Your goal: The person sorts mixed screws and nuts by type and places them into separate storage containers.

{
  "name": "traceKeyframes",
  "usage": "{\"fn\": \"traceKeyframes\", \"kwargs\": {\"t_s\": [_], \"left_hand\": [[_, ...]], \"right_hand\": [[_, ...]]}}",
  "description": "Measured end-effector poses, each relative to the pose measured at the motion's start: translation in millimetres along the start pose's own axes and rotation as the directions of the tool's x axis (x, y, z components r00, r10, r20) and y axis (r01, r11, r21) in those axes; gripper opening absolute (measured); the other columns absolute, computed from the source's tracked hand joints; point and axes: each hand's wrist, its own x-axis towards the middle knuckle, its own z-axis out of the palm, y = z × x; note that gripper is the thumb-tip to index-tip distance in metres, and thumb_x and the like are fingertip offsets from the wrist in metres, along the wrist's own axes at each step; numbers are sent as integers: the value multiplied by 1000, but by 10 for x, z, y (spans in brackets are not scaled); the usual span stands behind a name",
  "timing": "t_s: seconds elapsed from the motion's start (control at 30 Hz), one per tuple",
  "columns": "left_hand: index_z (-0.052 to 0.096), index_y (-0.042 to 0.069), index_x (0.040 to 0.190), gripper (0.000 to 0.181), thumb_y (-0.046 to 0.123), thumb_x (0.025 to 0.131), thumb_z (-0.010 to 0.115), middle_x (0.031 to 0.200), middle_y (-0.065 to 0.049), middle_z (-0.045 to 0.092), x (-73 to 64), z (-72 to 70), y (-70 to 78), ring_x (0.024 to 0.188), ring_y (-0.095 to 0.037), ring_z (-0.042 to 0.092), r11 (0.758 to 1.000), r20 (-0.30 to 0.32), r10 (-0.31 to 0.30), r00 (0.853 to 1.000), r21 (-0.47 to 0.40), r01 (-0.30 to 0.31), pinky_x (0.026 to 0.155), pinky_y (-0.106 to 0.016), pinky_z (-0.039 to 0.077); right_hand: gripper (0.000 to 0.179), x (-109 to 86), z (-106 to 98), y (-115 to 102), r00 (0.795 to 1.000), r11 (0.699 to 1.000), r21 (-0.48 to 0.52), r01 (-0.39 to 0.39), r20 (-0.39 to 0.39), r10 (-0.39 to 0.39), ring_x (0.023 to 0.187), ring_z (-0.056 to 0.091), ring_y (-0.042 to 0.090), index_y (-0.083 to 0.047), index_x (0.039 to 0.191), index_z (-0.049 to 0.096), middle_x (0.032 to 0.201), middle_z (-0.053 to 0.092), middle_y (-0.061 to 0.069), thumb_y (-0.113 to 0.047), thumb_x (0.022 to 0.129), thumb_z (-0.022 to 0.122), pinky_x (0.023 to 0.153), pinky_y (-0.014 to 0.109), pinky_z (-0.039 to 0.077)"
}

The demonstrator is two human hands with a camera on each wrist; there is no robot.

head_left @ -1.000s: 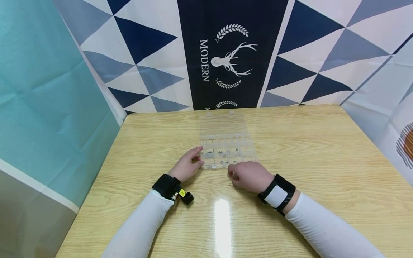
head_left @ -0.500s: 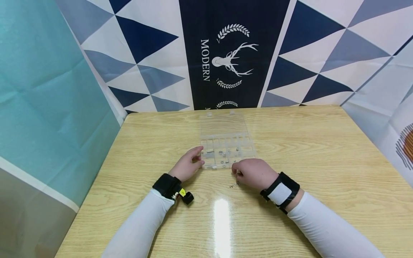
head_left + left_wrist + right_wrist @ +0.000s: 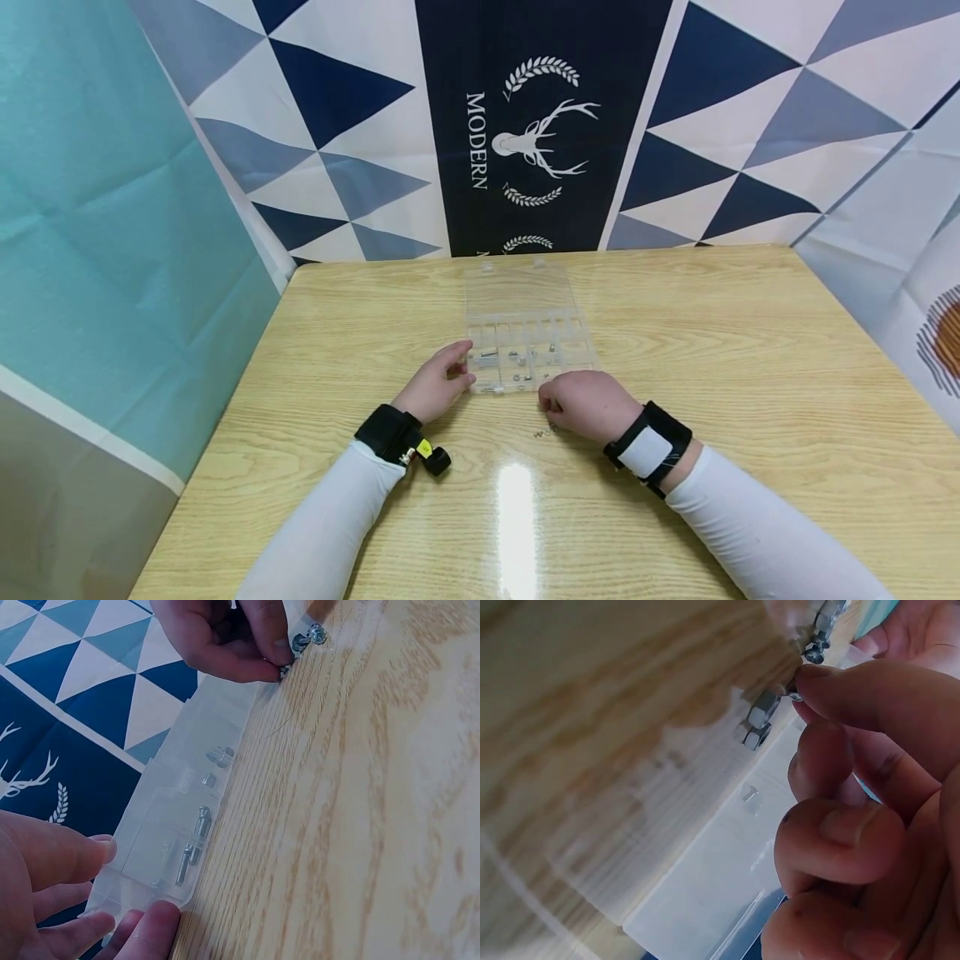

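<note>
A clear plastic compartment box (image 3: 521,290) lies on the table with its lid folded back. Several bolts (image 3: 201,823) and other small metal pieces show through its walls. My left hand (image 3: 435,383) holds the box's left end, its thumb and fingers spread around the corner. Just in front of the box's right side, my right hand (image 3: 591,404) pinches a small metal fastener (image 3: 793,690) between thumb and index finger; the fingertips hide most of it. Loose hex nuts (image 3: 762,710) lie on the table close to those fingertips, and more small metal parts (image 3: 318,633) sit beside them.
The wood-grain table (image 3: 712,333) stretches out on both sides of the box. Behind it hangs a patterned cloth (image 3: 337,125) with triangles and a deer head. A teal cloth (image 3: 135,208) hangs along the left side.
My right hand has shifted slightly to the right and away from me, then stayed nearly still. More loose metal pieces show beside it. The left hand and the box keep their place.
</note>
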Motion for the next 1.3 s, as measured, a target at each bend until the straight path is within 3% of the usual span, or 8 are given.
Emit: {"fn": "traceKeyframes", "kwargs": {"t_s": [0.5, 0.77, 0.9, 1.13, 1.3], "left_hand": [[35, 8, 150, 57, 11, 98, 59, 148, -8, 37, -9, -8, 22, 110, -18, 48, 1000, -7, 10, 1000, -6, -10, 99, -41, 44], [35, 8, 150, 57, 12, 98, 59, 148, -7, 37, -1, -2, 15, 109, -16, 49, 1000, -12, 5, 1000, 7, -5, 99, -40, 44], [35, 8, 150, 57, 12, 98, 59, 149, -7, 36, 8, 2, 14, 111, -16, 49, 1000, -10, 10, 1000, 10, -10, 102, -40, 43], [35, 6, 150, 57, 11, 98, 59, 149, -8, 36, 0, -12, 25, 112, -16, 48, 1000, -3, 18, 1000, 11, -18, 104, -41, 41], [35, 6, 149, 57, 10, 98, 59, 149, -8, 36, 7, -2, 16, 112, -17, 48, 1000, -8, 18, 1000, 10, -18, 104, -41, 42]], "right_hand": [[28, 1, -49, -28, 999, 999, -46, -26, 20, 27, 51, 41, 7, -23, 62, 55, 57, 50, -11, -10, 83, 68, 45, 20, 36], [29, -6, -51, -9, 1000, 998, -60, 4, 1, -4, 49, 38, 7, -23, 61, 52, 55, 46, -10, -10, 81, 67, 44, 19, 31], [26, 2, -85, 34, 999, 1000, -13, -3, -34, 3, 48, 37, 6, -24, 63, 53, 55, 45, -10, -11, 84, 63, 44, 18, 29], [14, 114, -184, 137, 989, 998, 17, -57, -133, 59, 49, 42, 7, -20, 75, 63, 59, 51, -9, -16, 88, 61, 43, 22, 37], [12, 178, -181, 201, 982, 992, 50, -112, -150, 119, 51, 44, 9, -17, 78, 65, 59, 53, -7, -16, 89, 61, 43, 23, 37]]}}
